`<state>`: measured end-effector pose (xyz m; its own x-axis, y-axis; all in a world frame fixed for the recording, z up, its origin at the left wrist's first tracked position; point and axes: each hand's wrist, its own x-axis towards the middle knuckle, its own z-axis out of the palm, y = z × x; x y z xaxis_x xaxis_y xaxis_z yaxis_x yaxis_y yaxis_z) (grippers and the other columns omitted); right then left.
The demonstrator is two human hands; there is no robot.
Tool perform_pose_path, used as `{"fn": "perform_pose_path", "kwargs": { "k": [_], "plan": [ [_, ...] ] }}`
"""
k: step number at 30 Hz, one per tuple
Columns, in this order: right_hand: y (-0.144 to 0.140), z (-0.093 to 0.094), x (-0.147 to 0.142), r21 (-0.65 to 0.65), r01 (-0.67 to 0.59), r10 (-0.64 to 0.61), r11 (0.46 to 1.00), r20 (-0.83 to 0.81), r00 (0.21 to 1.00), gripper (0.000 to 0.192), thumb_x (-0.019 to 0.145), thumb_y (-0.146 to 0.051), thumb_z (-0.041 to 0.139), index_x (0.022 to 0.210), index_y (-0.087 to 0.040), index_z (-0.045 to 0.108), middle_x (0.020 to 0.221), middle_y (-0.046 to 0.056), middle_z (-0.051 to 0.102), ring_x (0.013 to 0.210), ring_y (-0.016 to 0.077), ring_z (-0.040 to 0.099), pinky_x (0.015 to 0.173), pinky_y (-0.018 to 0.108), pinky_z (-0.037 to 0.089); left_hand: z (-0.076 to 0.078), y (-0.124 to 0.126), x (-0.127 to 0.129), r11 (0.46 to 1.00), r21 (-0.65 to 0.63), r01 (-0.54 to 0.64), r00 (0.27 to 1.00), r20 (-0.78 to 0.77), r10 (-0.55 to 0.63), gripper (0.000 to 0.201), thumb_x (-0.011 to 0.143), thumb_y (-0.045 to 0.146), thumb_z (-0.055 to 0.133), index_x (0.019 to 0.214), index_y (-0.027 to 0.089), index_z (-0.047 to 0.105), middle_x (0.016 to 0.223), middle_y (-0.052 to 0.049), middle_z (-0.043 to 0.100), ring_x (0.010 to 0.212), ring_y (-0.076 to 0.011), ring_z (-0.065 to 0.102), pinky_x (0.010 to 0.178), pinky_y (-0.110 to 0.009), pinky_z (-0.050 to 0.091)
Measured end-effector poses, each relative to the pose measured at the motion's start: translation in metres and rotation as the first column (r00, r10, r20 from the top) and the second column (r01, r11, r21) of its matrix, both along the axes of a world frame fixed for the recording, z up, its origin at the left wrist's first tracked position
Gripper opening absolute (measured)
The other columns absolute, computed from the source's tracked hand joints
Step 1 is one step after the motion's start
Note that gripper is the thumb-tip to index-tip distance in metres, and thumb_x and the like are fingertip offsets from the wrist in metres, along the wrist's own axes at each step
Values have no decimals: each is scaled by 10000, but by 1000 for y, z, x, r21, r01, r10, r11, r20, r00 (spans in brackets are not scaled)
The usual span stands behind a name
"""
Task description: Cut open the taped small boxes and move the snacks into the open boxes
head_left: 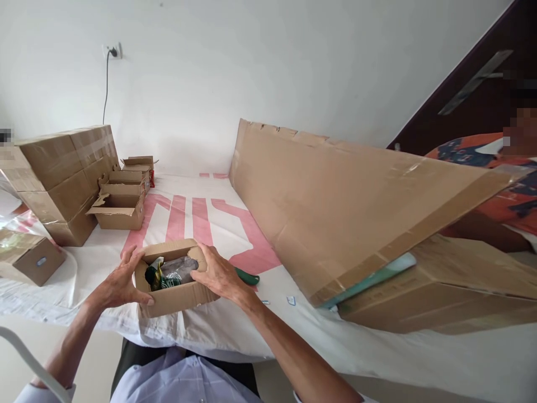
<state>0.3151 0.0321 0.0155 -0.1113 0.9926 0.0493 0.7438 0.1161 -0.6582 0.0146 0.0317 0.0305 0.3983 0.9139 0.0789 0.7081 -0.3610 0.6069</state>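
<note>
In front of me an open cardboard box point(180, 300) stands at the table's near edge, held from both ends. My left hand point(119, 282) grips its left end, thumb on the near side and fingers on the far side. On the right end, my right hand point(218, 271) is closed round the rim. Inside the box lie a grey item in clear plastic point(180, 270) and some dark green and gold pieces with green cord point(168, 281); their kinds I cannot make out. A dark green object point(247, 276) pokes out behind my right hand.
Several open small boxes point(119, 218) stand at the back left beside a stack of taped cartons point(62, 179). A closed box point(33, 257) sits far left. A large cardboard panel point(335, 207) leans at right, near a big carton point(419, 296) and another person point(474, 196).
</note>
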Motion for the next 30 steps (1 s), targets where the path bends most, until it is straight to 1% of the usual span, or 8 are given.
{"fn": "perform_pose_path", "kwargs": {
  "k": [4, 9, 12, 14, 16, 22, 25, 30],
  "plan": [
    [-3, 10, 8, 14, -13, 13, 1000, -43, 999, 601, 860, -242, 605, 1459, -226, 552, 1329, 136, 699, 1206, 320, 669, 1005, 430, 500, 12, -5, 5, 997, -26, 68, 998, 11, -68, 951, 667, 493, 928, 1490, 259, 514, 1389, -108, 595, 1285, -376, 604, 1095, -540, 528],
    [-5, 13, 33, 10, -103, 101, 995, -308, 946, 328, 958, -257, 400, 1171, -211, 644, 1095, 78, 759, 984, 235, 707, 866, 347, 548, 16, -6, -6, 997, 5, 81, 997, 14, -81, 887, 632, 458, 935, 1419, 266, 574, 1350, -84, 623, 1224, -364, 631, 1037, -499, 561],
    [-2, -1, 41, 84, -3, 18, 996, -181, 983, 336, 940, -260, 447, 1209, -184, 634, 1090, 100, 748, 930, 248, 700, 860, 383, 563, 16, -5, -15, 994, 6, 108, 994, 28, -108, 925, 637, 559, 930, 1448, 276, 587, 1382, -96, 621, 1248, -380, 625, 1015, -482, 583],
    [0, -15, 42, 231, 68, -55, 971, -61, 997, 461, 910, -236, 518, 1363, -179, 585, 1237, 146, 718, 1052, 288, 691, 922, 439, 568, 16, -5, -18, 991, -2, 131, 990, 44, -130, 989, 648, 622, 921, 1507, 289, 561, 1466, -117, 581, 1314, -396, 598, 1054, -486, 575],
    [2, -28, 42, 388, 38, -55, 921, 32, 998, 512, 908, -181, 527, 1418, -192, 575, 1383, 171, 660, 1215, 318, 643, 1011, 488, 555, 16, -8, -17, 991, 12, 131, 990, 49, -132, 970, 711, 648, 883, 1549, 302, 540, 1579, -137, 501, 1399, -403, 548, 1137, -503, 526],
    [2, -27, 36, 601, -218, 142, 769, 172, 975, 375, 994, -75, 425, 1162, -185, 742, 1289, 143, 723, 1288, 298, 589, 1124, 494, 511, 17, -20, 5, 988, 115, 101, 983, -165, -81, 360, 1015, 525, 571, 1188, 314, 807, 1668, -90, 430, 1537, -437, 384, 1177, -624, 455],
    [0, -15, 27, 594, -297, 214, 748, 207, 955, 309, 1004, -82, 477, 1030, -208, 758, 1155, 112, 758, 1200, 281, 615, 1068, 457, 521, 17, -22, 17, 980, 161, 113, 955, -289, -63, 457, 1073, 459, 439, 921, 275, 828, 1662, -68, 438, 1574, -423, 318, 1149, -643, 468],
    [2, 2, 19, 368, -471, 324, 801, 395, 860, 101, 958, -152, 673, 892, -199, 733, 927, 77, 733, 1005, 264, 620, 921, 399, 522, 18, -21, 20, 973, 198, 117, 964, -260, -63, 452, 1036, 452, 500, 703, 224, 705, 1544, -101, 560, 1528, -379, 414, 1218, -552, 437]
  ]
}}
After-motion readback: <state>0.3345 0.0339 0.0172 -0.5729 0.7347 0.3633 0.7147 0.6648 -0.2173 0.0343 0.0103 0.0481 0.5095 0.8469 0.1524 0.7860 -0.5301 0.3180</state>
